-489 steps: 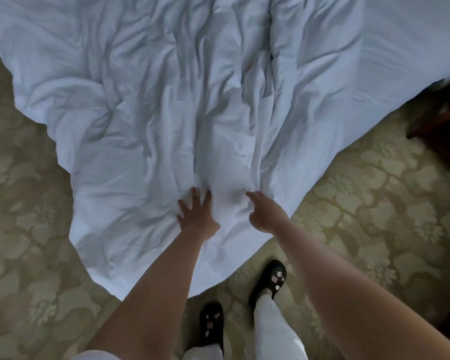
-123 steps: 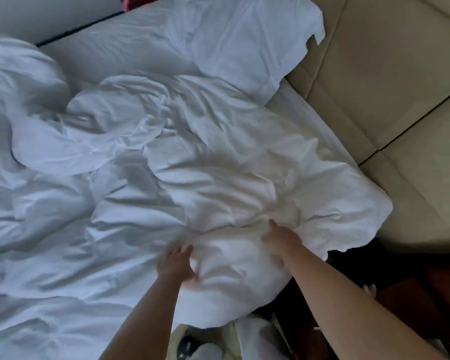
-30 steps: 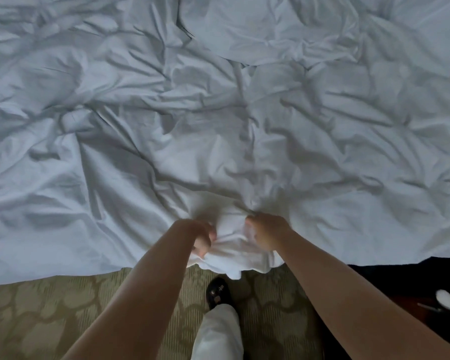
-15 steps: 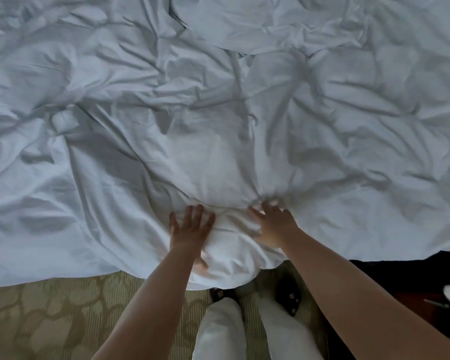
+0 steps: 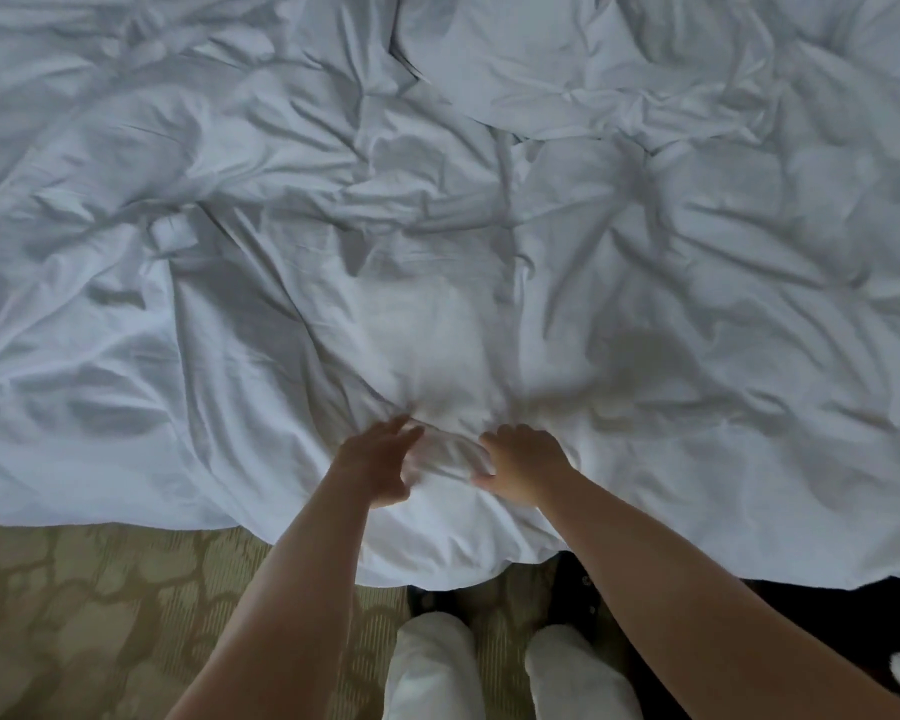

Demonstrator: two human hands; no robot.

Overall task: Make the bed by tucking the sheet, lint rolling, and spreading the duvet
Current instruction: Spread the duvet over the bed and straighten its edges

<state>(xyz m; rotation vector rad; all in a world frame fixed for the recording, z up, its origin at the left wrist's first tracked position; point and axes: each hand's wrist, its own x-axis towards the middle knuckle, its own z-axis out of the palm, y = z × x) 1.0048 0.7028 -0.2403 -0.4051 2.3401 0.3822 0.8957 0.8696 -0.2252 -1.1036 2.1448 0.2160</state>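
Where it bunches, both hands (left hand point(image 5: 378, 467), right hand point(image 5: 523, 467)) grip the duvet point(image 5: 645, 314) — unlabelled.

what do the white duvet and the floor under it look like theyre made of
Duvet: soft woven fabric, probably cotton or a blend, matte white; it creases sharply and puffs as if filled. Floor: looks like low-pile carpet, matte, with a tan and olive woven pattern; the fibre cannot be told from here.
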